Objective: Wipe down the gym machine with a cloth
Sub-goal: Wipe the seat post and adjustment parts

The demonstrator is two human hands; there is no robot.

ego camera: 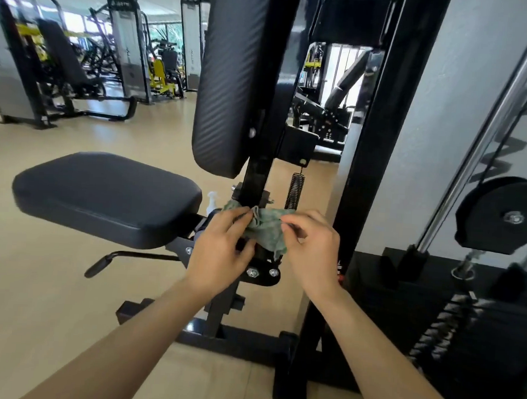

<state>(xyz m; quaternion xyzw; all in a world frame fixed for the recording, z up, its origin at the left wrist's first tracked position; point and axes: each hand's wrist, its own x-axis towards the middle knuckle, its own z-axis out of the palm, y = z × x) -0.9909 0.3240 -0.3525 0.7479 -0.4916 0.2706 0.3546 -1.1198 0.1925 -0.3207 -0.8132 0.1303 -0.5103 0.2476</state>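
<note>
Hands, left [220, 243] and right [310, 250], apparently pinch one cloth [266, 230].

**Matt pads, glossy steel, one soft cloth**

The cloth [266, 230] is a soft, crumpled green fabric, dull and slightly mottled. The seat [103, 197] is smooth black upholstery with a low sheen. The back pad [231, 91] has a finely ribbed black cover. The frame [378, 144] is black painted metal, fairly glossy. The rod [485, 143] is polished chrome. The pulley [499, 214] looks like matt black plastic. The spring [294, 190] is dark coiled metal and the bolts [252, 272] are bright. The floor [23, 278] is smooth and pale.
</note>
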